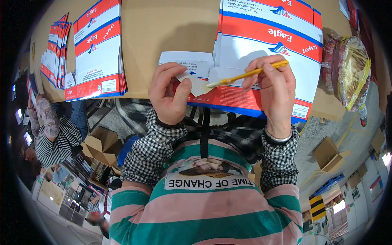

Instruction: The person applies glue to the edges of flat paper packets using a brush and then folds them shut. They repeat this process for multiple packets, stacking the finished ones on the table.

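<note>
My right hand (274,87) pinches a slim yellow brush (247,75) by its handle. The brush's pale tip meets a small white paper flap (199,86), whose lower part looks yellowish. My left hand (170,92) has thumb and fingers closed on the flap's left side; whether it is loose or part of a carton I cannot tell. Under both hands lies a stack of flat red, white and blue cartons (269,53). A white carton panel (185,57) sticks out to the left, just beyond my left hand.
Further flat cartons (98,53) and a fanned stack (55,53) lie on the brown tabletop (163,28) to the left. A plastic-wrapped round container (347,71) sits by the right edge. Open cardboard boxes (326,155) stand on the floor. Another person (57,139) is at the left.
</note>
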A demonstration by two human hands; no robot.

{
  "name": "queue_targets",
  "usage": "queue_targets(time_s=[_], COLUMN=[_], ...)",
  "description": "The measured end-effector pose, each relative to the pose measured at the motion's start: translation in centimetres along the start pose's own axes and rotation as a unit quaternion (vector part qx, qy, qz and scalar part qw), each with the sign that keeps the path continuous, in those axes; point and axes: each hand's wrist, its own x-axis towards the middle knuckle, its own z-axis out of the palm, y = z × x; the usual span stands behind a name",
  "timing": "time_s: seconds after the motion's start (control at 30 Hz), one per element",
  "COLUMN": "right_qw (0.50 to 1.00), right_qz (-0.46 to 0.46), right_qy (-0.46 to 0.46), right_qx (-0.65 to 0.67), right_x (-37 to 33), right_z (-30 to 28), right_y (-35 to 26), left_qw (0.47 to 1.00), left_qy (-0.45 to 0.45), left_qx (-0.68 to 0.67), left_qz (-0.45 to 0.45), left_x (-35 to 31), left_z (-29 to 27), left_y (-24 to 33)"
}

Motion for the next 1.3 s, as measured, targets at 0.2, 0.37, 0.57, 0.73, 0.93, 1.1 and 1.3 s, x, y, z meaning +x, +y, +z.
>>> queue_targets(time_s=[0.2, 0.37, 0.57, 0.73, 0.93, 1.1, 1.3], right_qw=[0.999, 0.998, 0.996, 0.996, 0.996, 0.995, 0.995], right_qz=[-0.018, -0.032, -0.035, -0.044, -0.054, -0.041, -0.046], right_qy=[-0.024, -0.042, -0.061, -0.059, -0.049, -0.062, -0.066], right_qx=[-0.013, -0.022, -0.048, -0.050, -0.042, -0.066, -0.068], right_x=[-0.2, -0.5, -1.0, -1.1, -1.2, -1.5, -1.6], right_z=[0.3, 0.0, 0.1, 0.6, 0.8, 0.6, 0.2], right_y=[-0.5, -0.6, -0.8, -0.8, -1.2, -1.5, -1.4], left_qw=[1.000, 1.000, 1.000, 1.000, 1.000, 1.000, 1.000], left_qy=[0.006, 0.010, 0.004, 0.004, 0.013, 0.014, 0.017], left_qx=[-0.011, -0.006, 0.004, 0.001, 0.005, 0.004, -0.003], left_qz=[0.001, 0.005, 0.007, 0.009, 0.008, 0.002, 0.010], left_x=[-0.1, 0.0, -0.1, 0.0, 0.1, 0.1, 0.0], left_z=[0.1, 0.1, -0.1, 0.0, 0.0, 0.0, 0.0], left_y=[-0.2, -0.2, -0.3, -0.4, -0.2, -0.1, -0.4])
